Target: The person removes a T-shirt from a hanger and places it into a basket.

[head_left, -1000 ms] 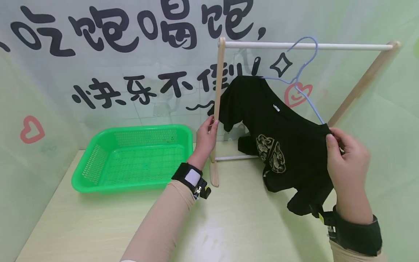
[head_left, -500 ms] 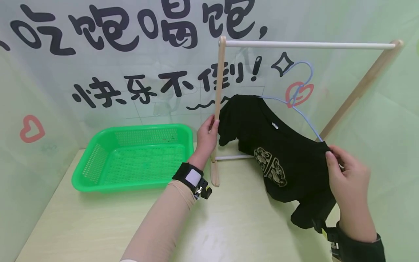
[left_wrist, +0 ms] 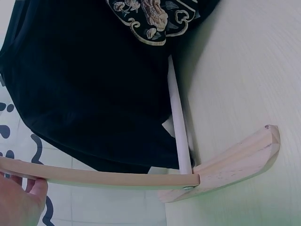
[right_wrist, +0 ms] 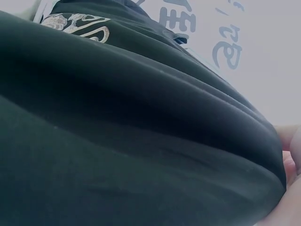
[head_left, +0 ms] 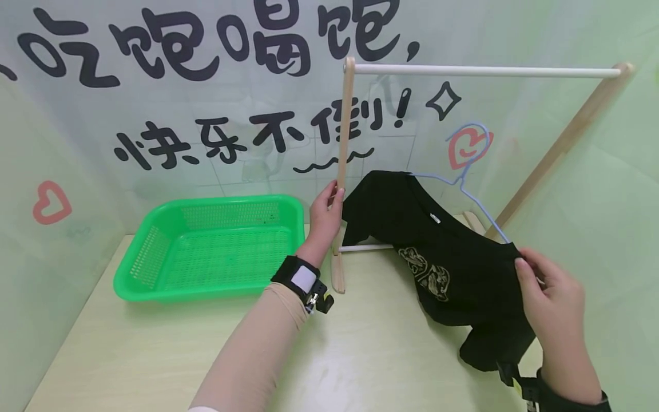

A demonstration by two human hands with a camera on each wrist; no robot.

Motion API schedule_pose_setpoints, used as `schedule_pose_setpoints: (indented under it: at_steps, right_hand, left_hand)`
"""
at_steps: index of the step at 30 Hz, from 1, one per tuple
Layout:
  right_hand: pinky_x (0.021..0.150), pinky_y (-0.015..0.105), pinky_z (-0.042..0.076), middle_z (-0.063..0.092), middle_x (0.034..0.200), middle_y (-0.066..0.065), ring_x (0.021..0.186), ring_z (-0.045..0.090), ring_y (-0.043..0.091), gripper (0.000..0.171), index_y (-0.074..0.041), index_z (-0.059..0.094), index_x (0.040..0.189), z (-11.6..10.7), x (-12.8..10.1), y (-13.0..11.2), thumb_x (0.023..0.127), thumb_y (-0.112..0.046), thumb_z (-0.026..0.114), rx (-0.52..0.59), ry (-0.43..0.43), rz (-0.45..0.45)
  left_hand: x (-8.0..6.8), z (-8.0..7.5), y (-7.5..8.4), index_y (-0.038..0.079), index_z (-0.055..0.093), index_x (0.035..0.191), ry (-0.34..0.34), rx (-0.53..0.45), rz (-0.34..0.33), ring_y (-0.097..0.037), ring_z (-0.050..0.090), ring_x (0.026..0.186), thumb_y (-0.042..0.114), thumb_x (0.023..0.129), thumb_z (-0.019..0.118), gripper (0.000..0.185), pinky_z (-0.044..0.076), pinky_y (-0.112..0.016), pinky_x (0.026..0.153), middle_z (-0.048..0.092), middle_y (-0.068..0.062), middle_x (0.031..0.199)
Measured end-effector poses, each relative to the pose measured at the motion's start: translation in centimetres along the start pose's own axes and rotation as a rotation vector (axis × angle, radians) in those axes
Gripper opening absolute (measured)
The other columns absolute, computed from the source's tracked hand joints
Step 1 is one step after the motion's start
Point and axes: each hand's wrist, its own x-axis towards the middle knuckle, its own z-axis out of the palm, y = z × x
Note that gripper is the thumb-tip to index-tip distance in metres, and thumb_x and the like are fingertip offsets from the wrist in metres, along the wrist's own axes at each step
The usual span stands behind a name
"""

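A black T-shirt (head_left: 463, 269) with a gold embroidered motif hangs slanted on a blue wire hanger (head_left: 476, 200). My right hand (head_left: 558, 312) pinches the shirt's shoulder at the hanger's right end; in the right wrist view dark cloth (right_wrist: 141, 117) hides most of that grip. The hanger's hook stands well below the white top rail (head_left: 484, 71), apart from it. With my left hand (head_left: 325, 220) I hold the left wooden post (head_left: 346, 126) of the rack, thumb in front. The left wrist view has the shirt (left_wrist: 94, 94) beside the post and the lower white bar (left_wrist: 178, 117).
A green plastic basket (head_left: 206, 294) stands on the pale table (head_left: 170, 355) left of the rack. The rack's right wooden leg (head_left: 561, 151) slants behind the shirt. A printed cloth wall (head_left: 247, 166) closes off the back.
My right hand has lowered the shirt and hanger, and the hook has come down from the top rail's height. The left hand stays on the post.
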Motion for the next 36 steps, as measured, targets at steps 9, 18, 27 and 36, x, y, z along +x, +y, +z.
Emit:
schedule_pose_setpoints:
  at_steps: [9, 18, 27, 36]
  right_hand:
    - [0.065, 0.000, 0.035, 0.049, 0.078, -0.034, 0.074, 0.047, -0.019, 0.018, -0.002, 0.066, 0.098, -0.3, -0.5, 0.5, 0.080, -0.006, 0.062, 0.016, -0.010, -0.019]
    - [0.066, 0.000, 0.036, 0.051, 0.081, -0.033, 0.073, 0.050, -0.017, 0.020, 0.002, 0.064, 0.098, -0.5, -0.5, 1.2, 0.079, -0.001, 0.062, 0.073, -0.010, -0.072]
    - [0.062, 0.002, 0.037, 0.054, 0.078, -0.030, 0.067, 0.051, -0.012, 0.020, 0.003, 0.064, 0.098, -1.4, -0.5, 1.1, 0.078, 0.001, 0.061, 0.103, -0.039, -0.028]
    - [0.060, 0.003, 0.038, 0.058, 0.081, -0.027, 0.067, 0.053, -0.008, 0.024, 0.002, 0.064, 0.100, -2.6, -0.4, 1.6, 0.077, 0.005, 0.062, 0.113, -0.092, -0.016]
  left_hand:
    - [-0.3, -0.1, -0.3, 0.017, 0.047, 0.126, 0.037, -0.066, -0.002, -0.015, 0.050, 0.107, 0.032, 0.088, 0.051, 0.041, 0.044, -0.028, 0.085, 0.054, -0.005, 0.117]
    - [-1.7, 0.3, 0.4, 0.015, 0.035, 0.123, 0.173, -0.216, 0.177, -0.020, 0.039, 0.110, 0.019, 0.085, 0.056, 0.044, 0.040, -0.040, 0.087, 0.039, -0.003, 0.117]
    - [-3.4, -0.1, 2.1, 0.013, 0.037, 0.122, 0.088, -0.151, 0.366, -0.012, 0.038, 0.110, 0.015, 0.085, 0.056, 0.041, 0.039, -0.038, 0.089, 0.041, -0.004, 0.118]
    - [-4.3, -0.4, 2.7, 0.015, 0.037, 0.130, -0.095, 0.081, 0.521, -0.008, 0.031, 0.119, 0.016, 0.085, 0.054, 0.048, 0.032, -0.029, 0.097, 0.035, 0.004, 0.129]
